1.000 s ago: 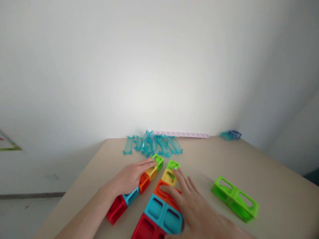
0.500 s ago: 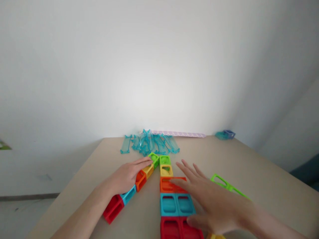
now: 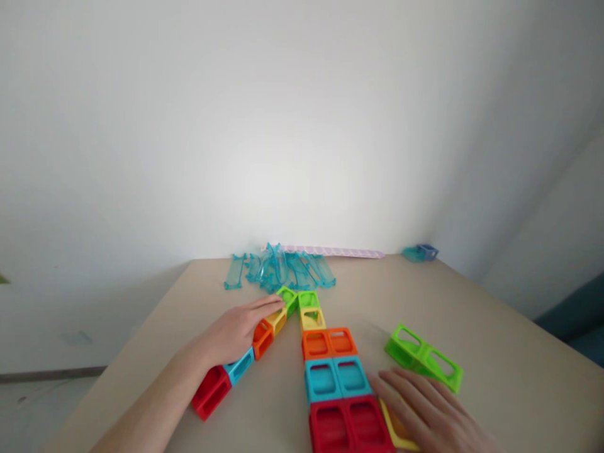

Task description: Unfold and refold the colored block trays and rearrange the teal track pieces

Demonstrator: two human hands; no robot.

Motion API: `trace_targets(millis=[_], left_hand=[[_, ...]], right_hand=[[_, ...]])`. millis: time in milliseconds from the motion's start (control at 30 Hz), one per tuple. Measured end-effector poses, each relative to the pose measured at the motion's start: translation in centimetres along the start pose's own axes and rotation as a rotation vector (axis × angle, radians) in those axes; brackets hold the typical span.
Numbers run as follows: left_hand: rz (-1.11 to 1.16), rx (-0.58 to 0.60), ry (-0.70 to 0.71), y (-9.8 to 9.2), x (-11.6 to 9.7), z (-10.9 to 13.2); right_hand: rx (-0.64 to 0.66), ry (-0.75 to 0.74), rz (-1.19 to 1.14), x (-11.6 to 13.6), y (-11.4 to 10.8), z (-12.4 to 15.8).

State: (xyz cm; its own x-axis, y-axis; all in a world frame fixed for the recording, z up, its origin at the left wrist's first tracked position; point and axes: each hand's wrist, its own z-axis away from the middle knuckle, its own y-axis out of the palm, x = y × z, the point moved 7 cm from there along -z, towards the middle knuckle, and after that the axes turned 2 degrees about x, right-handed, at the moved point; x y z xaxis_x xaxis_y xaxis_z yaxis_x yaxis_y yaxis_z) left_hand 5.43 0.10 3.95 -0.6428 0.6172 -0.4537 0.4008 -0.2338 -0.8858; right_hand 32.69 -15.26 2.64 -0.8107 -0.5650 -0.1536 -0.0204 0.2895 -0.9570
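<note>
My left hand (image 3: pixel 236 336) lies over a slanted row of frame-like plastic blocks, fingers stretched and touching its upper part; its thumb is hidden. Under and beside it show a red block (image 3: pixel 211 391), a blue block (image 3: pixel 241 367), an orange block (image 3: pixel 263 340), a yellow block (image 3: pixel 278 322) and a green block (image 3: pixel 287 297). At the lower right, my right hand (image 3: pixel 425 409) curls its fingers over another yellow block (image 3: pixel 399 431), beside the large red block (image 3: pixel 349 426). Its thumb is out of sight. A double green block (image 3: pixel 423 360) lies just beyond that hand.
Ahead of the large red block run a blue double block (image 3: pixel 337 379), an orange double block (image 3: pixel 329 343), a small yellow block (image 3: pixel 312 319) and a small green block (image 3: pixel 308 299). Clear teal pieces (image 3: pixel 283 270) and a lilac strip (image 3: pixel 335 251) lie by the wall; a blue-purple block (image 3: pixel 427 251) sits far right.
My right hand has moved from above the orange and blue double blocks, back and right onto the yellow block, its spread fingers drawing together. My left hand stays on its row.
</note>
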Motion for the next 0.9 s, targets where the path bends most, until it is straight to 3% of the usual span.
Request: trace_targets(millis=[133,267,433,533,667,900], left_hand=[[-0.011,0.0,-0.001,0.0,-0.1,0.1],[-0.012,-0.01,0.0,-0.1,-0.2,0.1],[-0.003,-0.01,0.012,-0.1,-0.2,0.0],[-0.004,-0.005,0.018,-0.3,0.0,0.3],[-0.012,0.012,0.029,-0.8,0.5,1.0],[0.023,0.07,0.044,-1.2,0.5,1.3]], right_hand=[[0.003,0.062,0.0,-2.1,-1.7,-0.3],[-0.049,0.217,-0.041,-0.3,-3.3,-1.8],[0.071,0.444,-0.145,4.3,-1.4,-9.2],[0.071,0.475,-0.161,5.2,-0.2,-12.7],[0.121,0.391,-0.171,4.0,0.2,-13.0],[0.336,0.018,-0.418,2.6,-1.9,-10.0]])
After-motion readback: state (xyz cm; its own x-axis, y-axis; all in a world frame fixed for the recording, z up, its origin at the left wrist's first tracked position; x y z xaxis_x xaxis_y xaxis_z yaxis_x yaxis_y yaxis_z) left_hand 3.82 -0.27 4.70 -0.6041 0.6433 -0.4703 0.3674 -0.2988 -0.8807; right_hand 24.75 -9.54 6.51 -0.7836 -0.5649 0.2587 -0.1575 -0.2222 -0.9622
